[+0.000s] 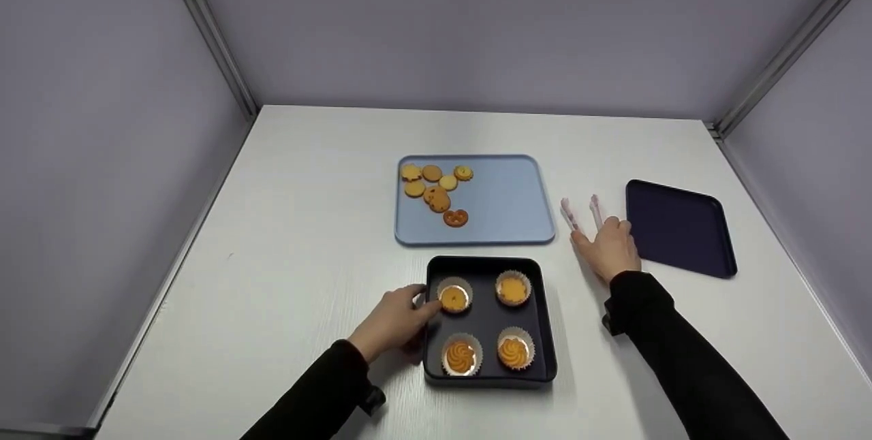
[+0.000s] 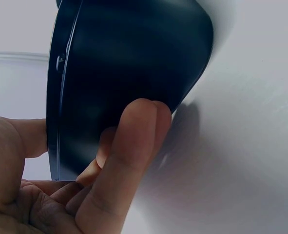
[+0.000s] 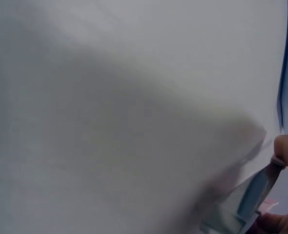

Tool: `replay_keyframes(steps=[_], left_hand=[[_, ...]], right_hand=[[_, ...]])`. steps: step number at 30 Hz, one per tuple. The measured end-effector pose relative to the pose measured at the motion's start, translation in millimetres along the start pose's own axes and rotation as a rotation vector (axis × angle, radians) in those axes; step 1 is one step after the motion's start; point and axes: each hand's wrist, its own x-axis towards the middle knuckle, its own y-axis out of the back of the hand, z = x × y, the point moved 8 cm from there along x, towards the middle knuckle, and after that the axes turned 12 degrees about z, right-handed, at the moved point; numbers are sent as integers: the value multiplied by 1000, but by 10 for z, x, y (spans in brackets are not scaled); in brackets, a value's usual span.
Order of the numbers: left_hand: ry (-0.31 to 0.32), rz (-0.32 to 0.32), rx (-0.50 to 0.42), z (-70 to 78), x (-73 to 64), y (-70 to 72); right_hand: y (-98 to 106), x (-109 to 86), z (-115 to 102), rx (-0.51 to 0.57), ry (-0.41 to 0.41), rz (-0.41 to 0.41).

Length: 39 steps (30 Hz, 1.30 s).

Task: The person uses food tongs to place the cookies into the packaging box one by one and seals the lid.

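Black-sleeved, my left hand grips the baking pan by its left wall. Beyond, cookies cluster on the blue tray. Just right of that tray, my right hand's fingers hold tongs, spread tips pointing far, cookies lying leftward.

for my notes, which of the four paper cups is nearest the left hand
The left cup in the far row, beside the left hand's thumb; the others sit farther off.

Cookies on tray behind pan, tongs right of tray
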Motion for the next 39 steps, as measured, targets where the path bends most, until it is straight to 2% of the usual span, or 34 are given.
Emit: replay_keyframes(steps=[15,22,25,31,34,39], left_hand=[[7,-7,0,-7,8,-14],[4,-3,1,-6,12,-14],[5,-4,1,-8,11,-13],[13,-3,-1,-13,5,-7],[13,-1,-2,-15,5,-5],[5,-2,-8,-10,2,-4]], right_hand=[[-52,-20,60,3,57,-12],[-33,-27,79,-33,52,-5],[22,-5,76,-45,69,34],[240,66,49,-33,179,150],[347,92,95,-20,217,183],[448,119,305,-16,235,155]])
